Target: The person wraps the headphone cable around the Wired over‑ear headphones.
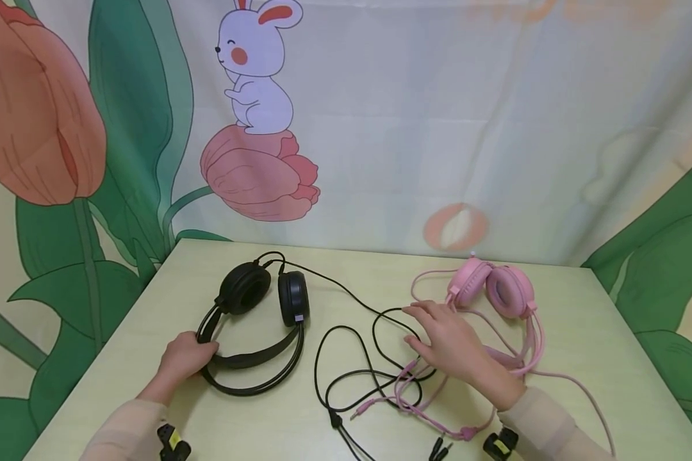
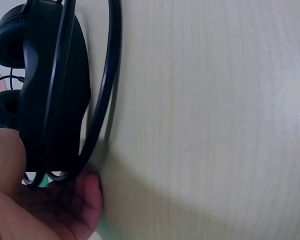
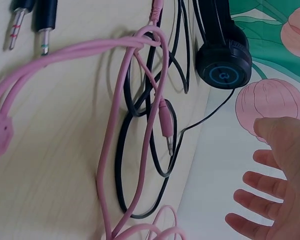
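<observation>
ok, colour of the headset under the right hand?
Pink headset, cable included; head view shows it best.

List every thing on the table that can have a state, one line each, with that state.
Black headset: lying flat on the table, headband gripped by the left hand.
Pink headset: lying on the table, unheld.
Black cable: loose, looped, crossing the pink cable.
Pink cable: loose, tangled with the black one.
Jack plugs: unplugged.
Right hand: open, fingers spread over the cables.

Staged recording corner, likely home; cartoon rabbit-and-tulip backdrop cloth (image 1: pixel 380 128) hung behind small pale wooden table (image 1: pixel 582 333)
</observation>
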Demonstrator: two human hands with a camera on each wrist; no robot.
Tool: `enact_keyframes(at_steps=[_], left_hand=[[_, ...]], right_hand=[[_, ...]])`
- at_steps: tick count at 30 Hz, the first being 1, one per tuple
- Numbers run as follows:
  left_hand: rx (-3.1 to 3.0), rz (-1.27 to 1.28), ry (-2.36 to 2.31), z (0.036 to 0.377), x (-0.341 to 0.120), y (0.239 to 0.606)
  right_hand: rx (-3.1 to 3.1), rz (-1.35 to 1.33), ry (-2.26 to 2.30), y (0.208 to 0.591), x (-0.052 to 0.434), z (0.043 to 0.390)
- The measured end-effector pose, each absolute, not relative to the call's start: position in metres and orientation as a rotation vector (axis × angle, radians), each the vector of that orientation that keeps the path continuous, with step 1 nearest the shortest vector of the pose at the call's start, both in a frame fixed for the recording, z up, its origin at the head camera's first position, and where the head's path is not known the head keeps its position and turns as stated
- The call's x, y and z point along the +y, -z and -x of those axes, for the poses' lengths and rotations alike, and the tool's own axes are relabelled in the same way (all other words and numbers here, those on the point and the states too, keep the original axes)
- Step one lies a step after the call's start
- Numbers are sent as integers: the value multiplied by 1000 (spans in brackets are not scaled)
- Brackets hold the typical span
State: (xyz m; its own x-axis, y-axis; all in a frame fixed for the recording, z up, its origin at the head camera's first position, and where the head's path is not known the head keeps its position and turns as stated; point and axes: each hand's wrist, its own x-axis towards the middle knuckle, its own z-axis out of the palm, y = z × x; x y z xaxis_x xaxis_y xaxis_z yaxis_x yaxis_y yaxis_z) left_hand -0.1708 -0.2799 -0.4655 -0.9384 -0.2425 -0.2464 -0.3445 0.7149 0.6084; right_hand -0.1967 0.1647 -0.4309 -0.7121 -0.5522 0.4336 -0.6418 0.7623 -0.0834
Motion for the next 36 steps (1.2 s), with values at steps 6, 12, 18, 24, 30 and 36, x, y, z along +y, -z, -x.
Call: enact_keyframes(at_steps=[6,12,18,24,30,36], left_hand=[[2844,452,-1030,173,-277,466],[2773,561,-1348,179,-268,466],[2543,683,-1792,185,-258,462],[2447,776,-1970,187,-248,456],[2366,899,-2068,188,-240,452],[2293,947,-2144,187,-233,444]], right_hand=[[-2580,-906,-337,430,160,199],[-2598,-879,-357,431,156,200],[-2623,-866,-363,434,155,202],[-2624,-895,-383,434,154,203],[-2620,-903,-397,435,153,203],[-2632,-895,-387,436,153,202]])
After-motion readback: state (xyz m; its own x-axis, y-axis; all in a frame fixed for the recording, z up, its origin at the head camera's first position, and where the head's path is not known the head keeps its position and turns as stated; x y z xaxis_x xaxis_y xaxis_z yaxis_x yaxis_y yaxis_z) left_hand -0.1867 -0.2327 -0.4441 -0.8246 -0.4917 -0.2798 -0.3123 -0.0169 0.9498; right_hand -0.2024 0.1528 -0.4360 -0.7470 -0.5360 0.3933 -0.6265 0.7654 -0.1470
